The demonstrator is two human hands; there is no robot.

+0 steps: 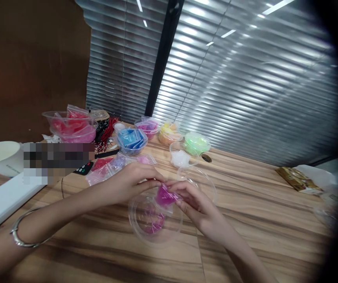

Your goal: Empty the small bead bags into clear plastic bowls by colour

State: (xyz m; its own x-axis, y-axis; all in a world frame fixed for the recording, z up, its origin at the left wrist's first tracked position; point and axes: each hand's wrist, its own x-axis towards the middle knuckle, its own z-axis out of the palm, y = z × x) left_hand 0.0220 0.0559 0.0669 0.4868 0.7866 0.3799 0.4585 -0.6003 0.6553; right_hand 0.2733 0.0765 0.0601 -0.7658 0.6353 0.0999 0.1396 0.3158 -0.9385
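Note:
Between my two hands hangs a small clear plastic bag [166,195] with magenta contents, tilted over a clear round bowl [133,222]. My left hand [139,177] pinches the bag's upper left edge. On its right side, the fingers of my right hand [197,204] close on the bag. Some magenta pieces [156,223] lie at the bottom of the bowl, too small to make out singly. Just behind the hands, a clear round lid [210,182] rests on the table.
Bowls of blue bags [131,140], purple bags [147,127], yellow-orange bags [170,133] and green material [197,143] line the back. Red-pink bags [74,127] fill a bowl at left. Nearby are a paper cup [2,157], flat bags [101,171] and a gold packet [298,181].

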